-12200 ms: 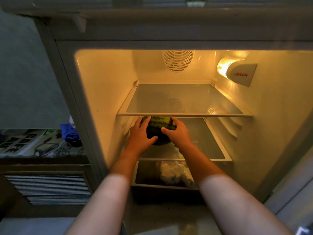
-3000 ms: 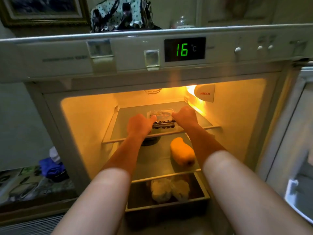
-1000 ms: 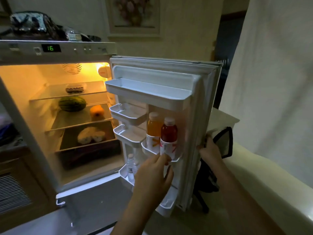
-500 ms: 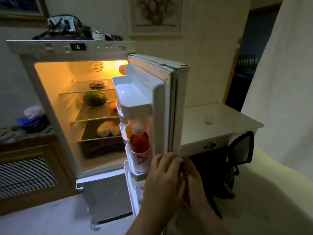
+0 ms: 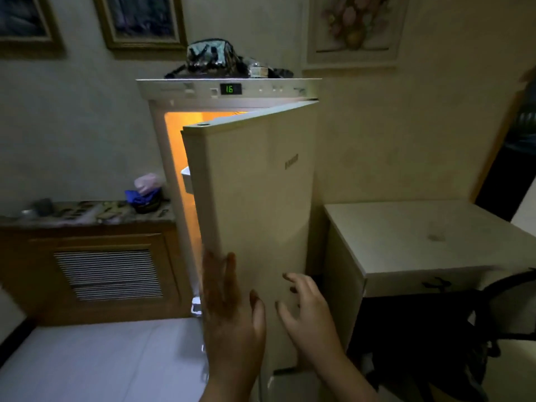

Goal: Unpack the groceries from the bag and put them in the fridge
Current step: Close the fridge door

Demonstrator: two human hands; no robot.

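Closing stage, by the look of it: fridge door (image 5: 261,216) swung most of the way shut, leaving only a narrow amber-lit gap at about 10 o'clock from the door's centre, with one white door shelf (image 5: 186,179) just peeking through it. Nothing of the groceries visible through that gap, so presumably all inside already, though not checkable from here. Left hand (image 5: 232,311) at roughly 6 o'clock in view, laid flat against the door near its free edge, fingers (image 5: 222,271) straight and together, pointing up toward 12 o'clock, palm on the panel, gripping nothing; placed there most likely because a push close to the free edge turns the door with least effort. Right hand (image 5: 309,311) just beside it toward 3 o'clock, open and loosely spread, fingertips (image 5: 288,276) curled toward the door face and either touching it or a hair off it, hard to tell in the dim light; also holding nothing, seemingly there to steady or follow the push. Both forearms rising from the bottom edge of view, angled up and slightly inward. Dark bag (image 5: 429,343) slumped low at about 4 o'clock, under the pale side table (image 5: 406,236), well apart from both hands and left alone. Green display (image 5: 230,89) above the door reading 16. Remaining move, judged from this: press the door home until the seal takes and the light gap vanishes
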